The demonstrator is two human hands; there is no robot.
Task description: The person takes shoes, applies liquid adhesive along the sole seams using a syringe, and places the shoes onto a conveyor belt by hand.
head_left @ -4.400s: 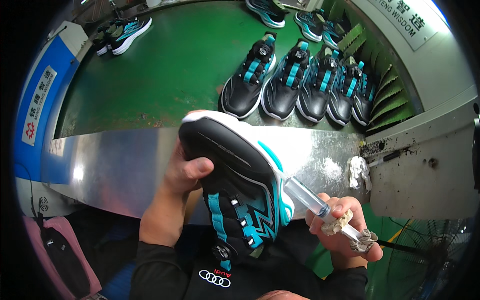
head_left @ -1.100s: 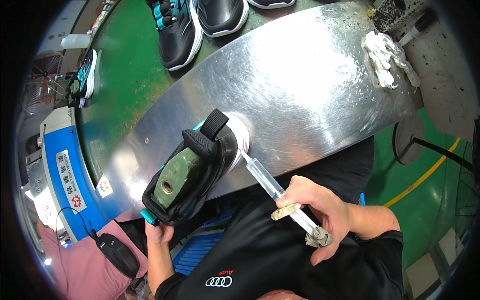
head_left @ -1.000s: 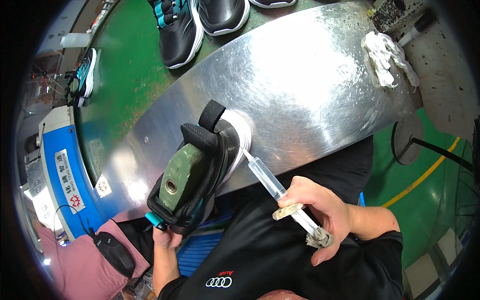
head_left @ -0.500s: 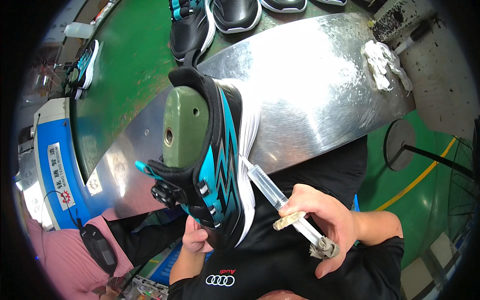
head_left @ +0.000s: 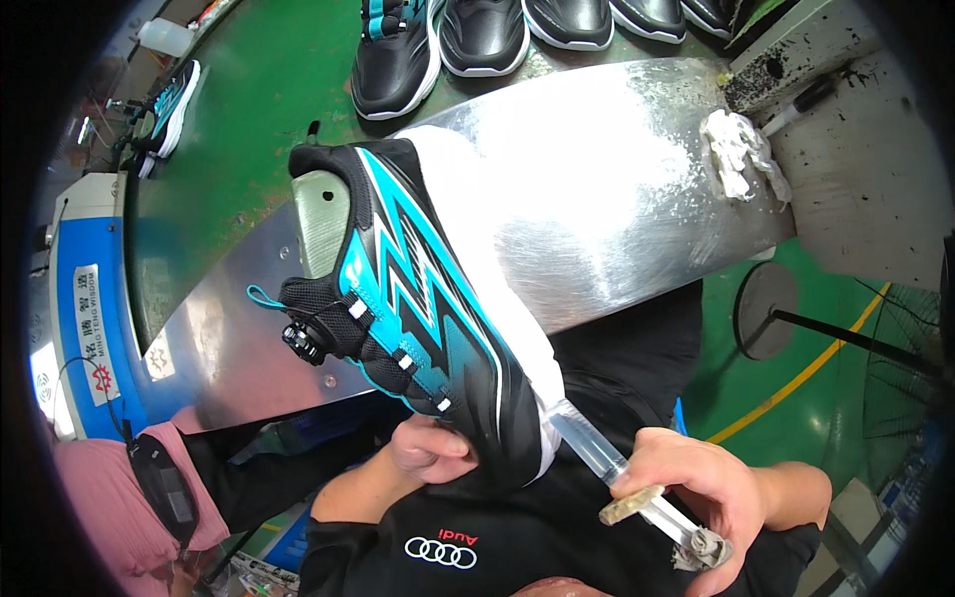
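Syringe (head_left: 589,443) now at the forefoot end of the white sole (head_left: 532,343); about a second ago its tip sat by the heel. Shoe (head_left: 428,289) swung round, teal side up, tilted over the near edge of the metal plate (head_left: 627,249). Left hand (head_left: 433,450) closed on the forefoot from the near left, fingers partly hidden; right hand (head_left: 706,478) curled firmly round syringe. Tip contact washed out, cannot tell. Judged: heel and midfoot stretches passed over, toe end now being worked.
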